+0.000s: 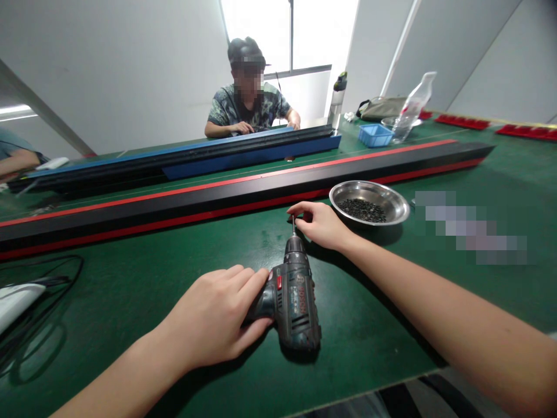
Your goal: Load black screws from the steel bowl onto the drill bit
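Observation:
My left hand (221, 307) is wrapped round the handle of a cordless drill (298, 302), which lies on its side with its bit pointing away from me. Beside the tip of the drill bit (293, 225), my right hand (322, 225) has its thumb and fingers curled together in a pinch. Whatever sits between those fingertips is too small to make out. Just right of that hand stands a steel bowl (399, 217) holding many small dark pieces that look like screws (361, 210). A long black bar with red edges (226, 194) runs across the table behind both hands.
The green table (456, 302) extends all round. Cables (65, 290) and a white device (17, 302) lie at left. Across the table, a person (250, 104) works behind blue and black bars (243, 152). A blue basket (375, 135) and plastic bottle (411, 110) stand back right.

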`<state>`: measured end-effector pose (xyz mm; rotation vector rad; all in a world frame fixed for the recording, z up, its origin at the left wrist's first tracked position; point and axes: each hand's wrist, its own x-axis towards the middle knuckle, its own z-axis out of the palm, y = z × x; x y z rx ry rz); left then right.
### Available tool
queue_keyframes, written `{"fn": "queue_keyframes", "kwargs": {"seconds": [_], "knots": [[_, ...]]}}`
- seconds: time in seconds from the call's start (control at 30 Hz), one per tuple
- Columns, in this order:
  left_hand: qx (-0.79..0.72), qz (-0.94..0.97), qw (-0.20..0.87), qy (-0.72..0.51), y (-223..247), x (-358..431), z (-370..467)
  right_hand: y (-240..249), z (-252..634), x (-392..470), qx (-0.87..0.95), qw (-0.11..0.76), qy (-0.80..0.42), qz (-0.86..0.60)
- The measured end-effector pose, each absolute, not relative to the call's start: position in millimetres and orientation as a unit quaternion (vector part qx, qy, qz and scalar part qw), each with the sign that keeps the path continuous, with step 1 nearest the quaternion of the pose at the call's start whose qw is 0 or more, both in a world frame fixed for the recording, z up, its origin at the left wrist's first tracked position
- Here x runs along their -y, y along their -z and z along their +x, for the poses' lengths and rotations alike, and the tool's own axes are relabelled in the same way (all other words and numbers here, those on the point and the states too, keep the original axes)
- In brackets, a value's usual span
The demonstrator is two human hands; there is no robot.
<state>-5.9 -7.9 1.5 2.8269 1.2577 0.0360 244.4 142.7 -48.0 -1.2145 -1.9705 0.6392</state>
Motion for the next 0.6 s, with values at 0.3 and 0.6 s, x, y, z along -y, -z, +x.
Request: {"fn": "queue_keyframes", "kwargs": {"seconds": [0.3,0.6], "knots": [[-0.405,0.914,0.021,-0.012,-1.2,8.1,-6.4,51.8,246.1,-146.9,0.756,0.371,-0.261,-0.472],[-0.405,0.914,0.02,-0.007,-1.5,7.5,-5.8,48.6,246.2,-144.2,0.753,0.377,-0.265,-0.47]]}}
